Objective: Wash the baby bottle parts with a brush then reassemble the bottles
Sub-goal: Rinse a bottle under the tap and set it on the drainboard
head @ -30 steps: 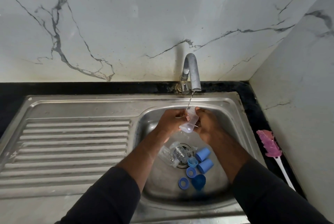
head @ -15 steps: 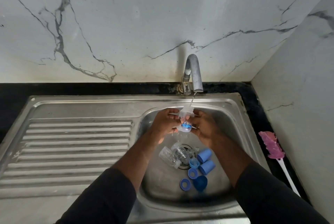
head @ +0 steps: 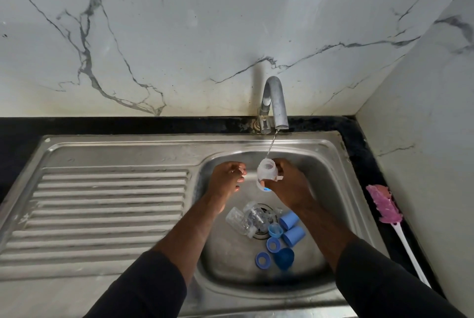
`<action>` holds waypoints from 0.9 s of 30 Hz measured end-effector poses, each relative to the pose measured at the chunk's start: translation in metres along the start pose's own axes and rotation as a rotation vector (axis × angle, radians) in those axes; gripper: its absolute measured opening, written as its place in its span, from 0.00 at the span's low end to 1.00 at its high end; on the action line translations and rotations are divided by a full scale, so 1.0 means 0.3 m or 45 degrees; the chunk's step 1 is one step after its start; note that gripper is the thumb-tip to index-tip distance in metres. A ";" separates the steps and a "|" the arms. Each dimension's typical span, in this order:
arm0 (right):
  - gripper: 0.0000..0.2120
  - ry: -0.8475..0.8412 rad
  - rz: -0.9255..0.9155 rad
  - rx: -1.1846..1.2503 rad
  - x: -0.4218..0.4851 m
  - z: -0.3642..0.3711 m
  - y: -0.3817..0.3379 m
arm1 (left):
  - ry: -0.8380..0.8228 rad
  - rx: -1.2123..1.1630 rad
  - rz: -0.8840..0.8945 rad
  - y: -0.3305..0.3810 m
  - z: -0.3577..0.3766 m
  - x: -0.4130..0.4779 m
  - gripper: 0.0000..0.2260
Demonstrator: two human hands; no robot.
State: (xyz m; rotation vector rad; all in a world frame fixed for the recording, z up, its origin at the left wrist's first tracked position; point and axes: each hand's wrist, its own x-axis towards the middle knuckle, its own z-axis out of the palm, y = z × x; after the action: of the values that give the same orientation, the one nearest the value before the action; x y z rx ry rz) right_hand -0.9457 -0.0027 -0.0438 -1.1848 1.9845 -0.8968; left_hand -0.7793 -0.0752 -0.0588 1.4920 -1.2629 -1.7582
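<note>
Water [head: 272,143] from one tap [head: 275,102] hits one held bottle [head: 266,171], right hand [head: 289,187] grip clamped round it. Left hand [head: 225,179] beside it, grip loose and empty. Near in the sink [head: 333,189]: two clear bottles [head: 236,220], two blue caps [head: 289,219], three blue rings [head: 263,259], one blue dome [head: 284,258]. One pink brush [head: 383,205] lies on the right surface [head: 359,153].

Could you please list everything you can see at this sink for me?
tap: one, grey metal, behind the basin, thin stream running.
sink: one, steel, basin on the right, ribbed drainboard on the left.
held bottle: one, clear, under the stream.
loose bottles: two it seems, clear, lying over the drain.
caps: three, blue, basin floor right of the drain.
rings: three, blue, among the caps.
brush: one, pink head, white handle, on the black counter right of the sink.
wall: white marble, behind and to the right.
left hand: empty, fingers loosely curled, beside the held bottle.
right hand: grips the held bottle.
</note>
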 end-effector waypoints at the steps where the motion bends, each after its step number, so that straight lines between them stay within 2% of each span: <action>1: 0.21 0.014 -0.014 0.025 0.002 0.000 -0.004 | -0.002 0.006 0.000 0.000 -0.003 -0.002 0.08; 7: 0.22 0.078 -0.053 0.051 0.040 0.005 -0.039 | -0.014 0.050 0.007 -0.012 -0.021 -0.009 0.07; 12: 0.25 0.275 -0.228 0.125 0.020 0.021 -0.084 | 0.049 0.058 0.027 -0.024 -0.042 -0.006 0.07; 15: 0.22 0.149 -0.127 -0.108 0.008 0.043 -0.050 | 0.083 0.098 0.082 -0.033 -0.045 0.006 0.07; 17: 0.23 0.233 -0.085 -0.075 0.004 0.041 -0.045 | 0.082 0.124 0.088 -0.038 -0.042 0.008 0.10; 19: 0.28 0.330 -0.135 0.025 0.005 0.039 -0.053 | 0.077 0.151 0.110 -0.034 -0.045 0.009 0.12; 23: 0.27 0.060 -0.124 -0.105 -0.004 0.049 -0.037 | 0.069 0.217 0.130 -0.022 -0.047 0.010 0.15; 27: 0.30 0.271 -0.237 -0.054 0.011 0.045 -0.044 | 0.079 0.276 0.137 -0.026 -0.042 0.013 0.22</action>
State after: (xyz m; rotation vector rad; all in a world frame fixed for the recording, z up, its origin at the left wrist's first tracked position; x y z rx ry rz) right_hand -0.9300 -0.0135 -0.0413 -1.3644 2.0932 -1.1200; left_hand -0.7671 -0.0791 -0.0672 1.5518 -1.5113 -1.5346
